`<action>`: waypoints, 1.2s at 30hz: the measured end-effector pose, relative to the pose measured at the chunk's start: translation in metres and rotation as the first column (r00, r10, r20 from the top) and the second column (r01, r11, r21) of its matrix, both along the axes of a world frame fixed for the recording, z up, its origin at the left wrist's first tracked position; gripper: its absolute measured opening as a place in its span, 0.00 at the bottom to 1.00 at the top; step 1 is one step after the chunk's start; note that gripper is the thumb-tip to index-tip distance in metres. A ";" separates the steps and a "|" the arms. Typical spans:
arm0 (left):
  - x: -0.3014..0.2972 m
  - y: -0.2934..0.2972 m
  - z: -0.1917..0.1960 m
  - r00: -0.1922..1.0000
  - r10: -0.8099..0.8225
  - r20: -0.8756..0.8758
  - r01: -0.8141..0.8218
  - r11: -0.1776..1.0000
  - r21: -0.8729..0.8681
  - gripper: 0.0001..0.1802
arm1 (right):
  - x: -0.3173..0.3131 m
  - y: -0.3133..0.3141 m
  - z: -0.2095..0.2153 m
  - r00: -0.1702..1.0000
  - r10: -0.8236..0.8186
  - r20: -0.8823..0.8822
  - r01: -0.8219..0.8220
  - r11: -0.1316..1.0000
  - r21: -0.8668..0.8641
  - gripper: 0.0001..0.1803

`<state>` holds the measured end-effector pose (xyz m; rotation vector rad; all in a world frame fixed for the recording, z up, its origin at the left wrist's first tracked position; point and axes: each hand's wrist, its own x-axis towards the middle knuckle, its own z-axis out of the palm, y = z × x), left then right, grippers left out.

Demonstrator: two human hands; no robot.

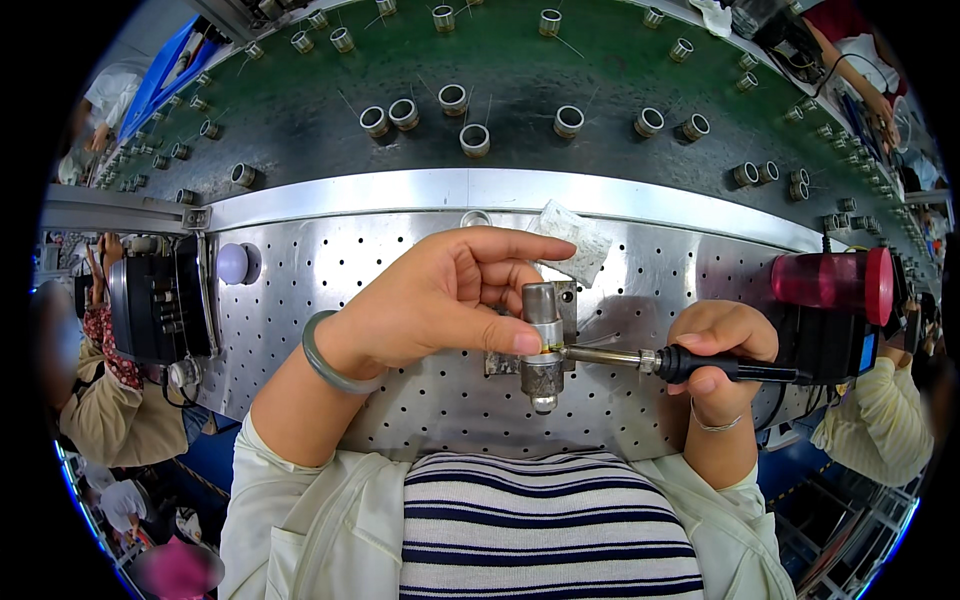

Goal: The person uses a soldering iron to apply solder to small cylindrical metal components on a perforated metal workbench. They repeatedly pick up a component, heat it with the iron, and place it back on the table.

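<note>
Though apart, RH (728, 335) clamped on sold. iron (612, 356), LH (445, 295) curled at cyl. (540, 303), grip unclear.

Little metal rings (474, 151) sit on the green belt (310, 150); a wrinkly pale sheet (580, 242) lies on the shiny holey table (315, 265).

The shirt (550, 520) has dark blue and white stripes. The soldering iron handle (745, 370) is black. The cup (820, 285) is pink, the conveyor belt (610, 65) green.
</note>
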<state>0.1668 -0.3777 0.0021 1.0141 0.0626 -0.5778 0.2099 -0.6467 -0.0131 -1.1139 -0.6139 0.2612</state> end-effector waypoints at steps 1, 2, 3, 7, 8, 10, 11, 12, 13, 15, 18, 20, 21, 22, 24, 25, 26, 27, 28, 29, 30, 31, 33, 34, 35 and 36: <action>0.000 0.000 0.000 1.000 -0.001 -0.001 0.001 1.000 -0.001 0.42 | 0.000 0.000 0.000 1.000 -0.002 0.006 0.002 1.000 -0.004 0.13; 0.000 0.000 0.001 1.000 -0.001 -0.003 0.001 1.000 -0.002 0.42 | 0.000 0.000 0.000 1.000 -0.003 0.012 0.003 1.000 -0.008 0.13; 0.000 -0.001 0.001 1.000 -0.002 -0.004 0.002 1.000 -0.003 0.42 | 0.000 -0.001 0.000 1.000 -0.005 0.018 0.005 1.000 -0.013 0.12; 0.001 -0.001 0.001 1.000 -0.004 -0.007 0.004 1.000 -0.002 0.42 | 0.000 0.000 0.001 1.000 -0.005 0.003 0.005 1.000 -0.014 0.13; 0.001 -0.001 0.001 1.000 -0.007 -0.008 0.007 1.000 0.003 0.42 | 0.000 0.000 0.001 1.000 -0.005 0.001 0.005 1.000 -0.015 0.13; 0.001 -0.001 0.002 1.000 -0.008 -0.006 0.008 1.000 0.008 0.42 | 0.000 -0.001 0.001 1.000 -0.006 0.007 0.007 1.000 -0.017 0.13; 0.001 -0.001 0.001 1.000 -0.006 -0.003 0.006 1.000 0.009 0.42 | 0.000 -0.001 0.001 1.000 -0.006 0.016 0.007 1.000 -0.020 0.13; 0.001 -0.002 0.001 1.000 -0.003 0.000 0.003 1.000 0.011 0.42 | 0.000 -0.001 0.001 1.000 -0.006 0.024 0.007 1.000 -0.022 0.13; 0.001 -0.002 0.001 1.000 -0.003 0.001 0.003 1.000 0.009 0.42 | 0.001 -0.002 0.001 0.999 -0.007 0.038 0.008 1.000 -0.029 0.13; 0.001 -0.002 0.000 1.000 -0.004 0.002 0.004 1.000 0.007 0.42 | 0.002 -0.003 0.001 0.998 -0.009 0.065 0.012 0.999 -0.043 0.13; 0.002 -0.002 0.001 1.000 -0.002 0.012 0.002 1.000 0.021 0.42 | 0.002 -0.003 0.001 0.997 -0.005 0.076 0.009 0.999 -0.045 0.12; 0.002 -0.003 0.001 1.000 -0.001 0.014 0.001 1.000 0.027 0.42 | 0.003 -0.005 0.000 0.996 -0.002 0.088 0.007 0.999 -0.052 0.12; 0.002 -0.003 0.001 1.000 -0.002 0.014 0.001 1.000 0.030 0.42 | 0.003 -0.005 0.000 0.996 -0.002 0.094 0.007 0.998 -0.057 0.12; 0.002 -0.003 0.001 1.000 -0.003 0.010 0.003 0.999 0.034 0.42 | 0.003 -0.005 -0.001 0.995 0.001 0.097 0.004 0.999 -0.053 0.12; 0.001 -0.003 0.004 1.000 -0.005 0.002 0.005 0.999 0.045 0.41 | 0.004 -0.005 -0.001 0.994 0.008 0.107 -0.003 0.999 -0.045 0.13; 0.001 -0.004 0.005 1.000 -0.003 -0.006 0.003 0.999 0.035 0.41 | 0.003 -0.005 0.000 0.997 0.002 0.077 0.000 1.000 -0.023 0.13; 0.000 -0.004 0.006 1.000 0.001 -0.013 -0.001 1.000 0.024 0.41 | 0.003 -0.004 0.002 0.999 -0.003 0.048 0.003 1.000 0.000 0.13; 0.000 -0.005 0.006 1.000 0.004 -0.021 -0.004 1.000 0.014 0.41 | 0.002 -0.004 0.004 1.000 -0.007 0.019 0.007 1.000 0.022 0.13; 0.000 -0.005 0.006 1.000 0.000 -0.018 0.001 1.000 0.017 0.41 | 0.002 -0.003 0.005 1.000 -0.011 0.015 0.011 1.000 0.025 0.13; 0.000 -0.005 0.006 1.000 -0.005 -0.016 0.006 1.000 0.020 0.41 | 0.002 -0.003 0.005 1.000 -0.015 0.011 0.015 1.000 0.027 0.13; 0.000 -0.005 0.005 1.000 -0.010 -0.015 0.010 1.000 0.023 0.41 | 0.001 -0.003 0.005 1.000 -0.019 0.006 0.018 0.999 0.030 0.13; -0.001 -0.006 0.005 1.000 -0.002 -0.017 0.003 1.000 0.027 0.41 | 0.002 -0.003 0.004 1.000 -0.015 0.016 0.014 1.000 0.025 0.13; -0.001 -0.007 0.006 1.000 0.011 -0.021 -0.011 0.999 0.034 0.41 | 0.003 -0.003 0.003 0.999 -0.008 0.034 0.008 1.000 0.015 0.13; -0.001 -0.008 0.006 1.000 0.008 -0.023 -0.007 0.999 0.034 0.41 | 0.003 -0.004 0.002 0.999 -0.009 0.045 0.008 1.000 0.004 0.13; -0.001 -0.008 0.007 1.000 0.006 -0.025 -0.005 0.999 0.034 0.41 | 0.003 -0.005 0.001 0.998 -0.008 0.056 0.009 1.000 -0.005 0.13; 0.000 -0.008 0.007 1.000 0.003 -0.027 -0.002 0.999 0.034 0.41 | 0.004 -0.006 0.000 0.998 -0.008 0.067 0.009 1.000 -0.015 0.13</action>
